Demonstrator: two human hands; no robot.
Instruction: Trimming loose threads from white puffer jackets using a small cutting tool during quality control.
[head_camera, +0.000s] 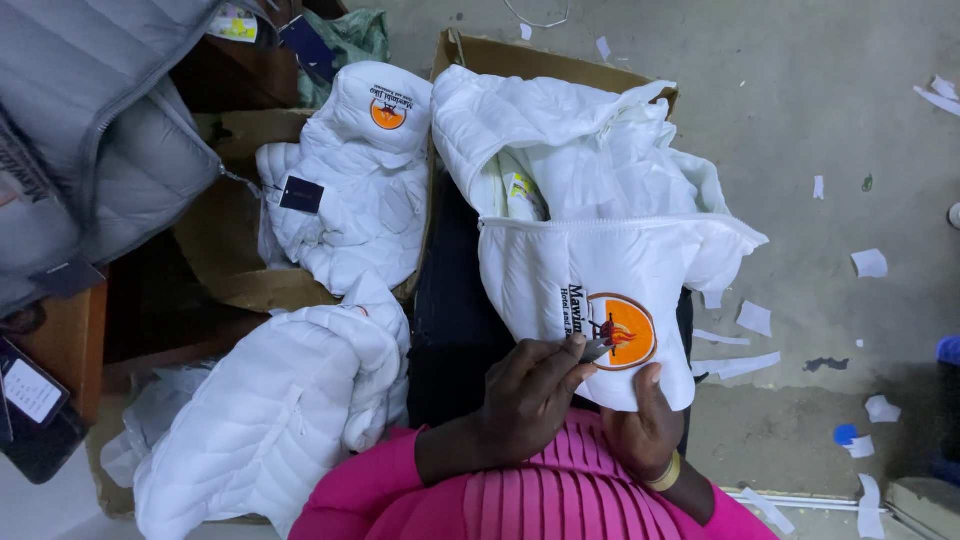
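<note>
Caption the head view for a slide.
Left hand works a small metal tool at the orange emblem of a white puffer jacket; right hand grips its edge.

The concrete floor (820, 130) carries scattered white paper scraps (868, 263) along its right side. A cardboard box (560, 62) of white quilted jackets (590, 150) rests on it at centre. Small blue pieces (845, 434) lie near its lower right corner.

Grey concrete floor (800, 120); scattered paper scraps (869, 263); brown cardboard box (225, 250).
</note>
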